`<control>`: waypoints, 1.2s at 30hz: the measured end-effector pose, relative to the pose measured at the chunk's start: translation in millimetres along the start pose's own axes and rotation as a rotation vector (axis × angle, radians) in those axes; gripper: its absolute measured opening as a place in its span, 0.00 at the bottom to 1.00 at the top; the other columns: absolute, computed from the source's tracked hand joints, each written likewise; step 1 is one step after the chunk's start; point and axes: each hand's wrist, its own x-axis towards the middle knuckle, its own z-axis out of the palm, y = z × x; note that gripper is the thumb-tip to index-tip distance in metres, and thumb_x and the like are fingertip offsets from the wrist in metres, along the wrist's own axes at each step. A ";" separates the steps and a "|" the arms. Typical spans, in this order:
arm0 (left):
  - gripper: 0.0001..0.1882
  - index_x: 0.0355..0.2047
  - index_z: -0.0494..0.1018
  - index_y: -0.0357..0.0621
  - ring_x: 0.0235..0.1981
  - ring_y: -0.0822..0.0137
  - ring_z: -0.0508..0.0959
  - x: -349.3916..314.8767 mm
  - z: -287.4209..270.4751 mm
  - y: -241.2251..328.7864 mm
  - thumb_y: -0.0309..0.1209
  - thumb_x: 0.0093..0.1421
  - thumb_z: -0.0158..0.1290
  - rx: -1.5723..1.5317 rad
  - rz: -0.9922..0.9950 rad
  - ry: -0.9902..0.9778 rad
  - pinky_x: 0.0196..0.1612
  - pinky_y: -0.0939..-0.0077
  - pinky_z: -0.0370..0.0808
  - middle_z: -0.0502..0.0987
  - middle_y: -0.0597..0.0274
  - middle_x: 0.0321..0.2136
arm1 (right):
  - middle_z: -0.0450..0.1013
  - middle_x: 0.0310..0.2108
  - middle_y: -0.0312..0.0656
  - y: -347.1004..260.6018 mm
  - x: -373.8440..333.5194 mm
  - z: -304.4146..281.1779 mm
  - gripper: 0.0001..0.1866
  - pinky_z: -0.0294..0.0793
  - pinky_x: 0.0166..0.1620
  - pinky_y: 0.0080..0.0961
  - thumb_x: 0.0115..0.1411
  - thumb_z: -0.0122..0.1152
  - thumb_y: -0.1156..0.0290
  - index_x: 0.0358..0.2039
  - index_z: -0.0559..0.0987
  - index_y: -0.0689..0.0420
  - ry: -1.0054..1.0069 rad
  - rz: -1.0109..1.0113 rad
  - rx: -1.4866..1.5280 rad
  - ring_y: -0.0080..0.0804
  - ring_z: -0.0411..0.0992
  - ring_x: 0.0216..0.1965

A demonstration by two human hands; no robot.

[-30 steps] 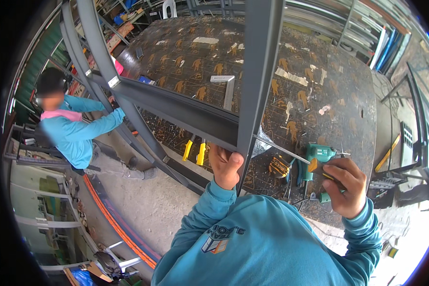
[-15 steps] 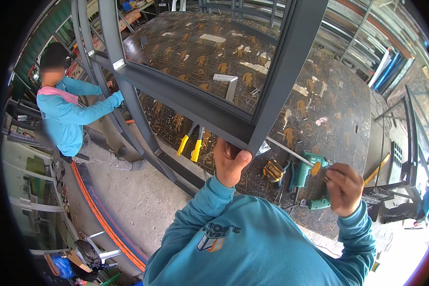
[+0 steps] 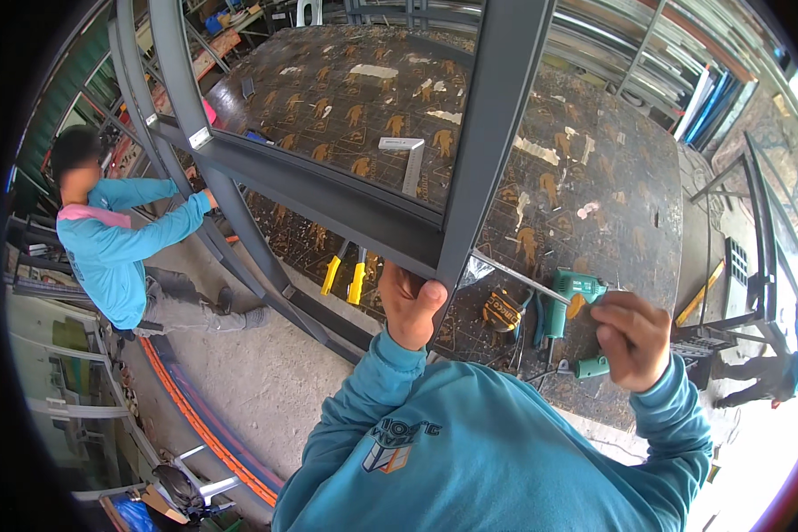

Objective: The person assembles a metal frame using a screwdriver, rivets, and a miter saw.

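A dark grey metal frame (image 3: 319, 195) stands tilted up in front of me, over the table. My left hand (image 3: 408, 306) is wrapped round its lower near corner, thumb to the right and the fingers partly hidden behind the bar. My right hand (image 3: 631, 339) is curled round the yellow handle end of what looks like a long screwdriver (image 3: 528, 282). Its thin shaft slants up and left to the frame's upright, close to the corner. Most of the handle is hidden by my fingers. Clear plastic film (image 3: 476, 270) lies by the corner.
The dark worktable (image 3: 612, 186) carries a green power drill (image 3: 559, 306), a tape measure (image 3: 502, 312), yellow-handled cutters (image 3: 356, 282) and a try square (image 3: 410, 160). At left a co-worker (image 3: 120, 230) touches the frame's far side. Orange hoses (image 3: 191, 408) cross the floor.
The frame and my left hand on it have shifted a little left in view. My right hand stays close to where it was, its fingers curled more. The co-worker's arms have lowered slightly.
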 end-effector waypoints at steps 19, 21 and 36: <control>0.39 0.62 0.60 0.32 0.52 0.64 0.73 -11.3 -19.6 -22.6 0.43 0.60 0.63 -0.012 0.082 0.072 0.57 0.68 0.70 0.72 0.55 0.54 | 0.77 0.31 0.53 -2.7 -47.1 14.6 0.13 0.79 0.30 0.31 0.50 0.68 0.79 0.38 0.82 0.67 0.201 0.143 0.329 0.42 0.79 0.27; 0.36 0.63 0.60 0.35 0.54 0.59 0.73 -13.1 -21.0 -25.6 0.47 0.64 0.57 0.015 0.092 0.060 0.58 0.62 0.71 0.69 0.51 0.57 | 0.78 0.32 0.51 -4.4 -57.6 34.7 0.13 0.80 0.30 0.28 0.49 0.68 0.81 0.38 0.83 0.66 0.226 0.156 0.323 0.40 0.79 0.28; 0.44 0.68 0.50 0.33 0.52 0.54 0.74 -1.3 -11.3 -16.5 0.57 0.68 0.46 -0.032 0.008 0.066 0.57 0.59 0.74 0.68 0.43 0.55 | 0.78 0.32 0.50 5.0 -64.5 68.4 0.13 0.81 0.28 0.25 0.51 0.68 0.79 0.39 0.84 0.65 0.274 0.152 0.519 0.36 0.80 0.27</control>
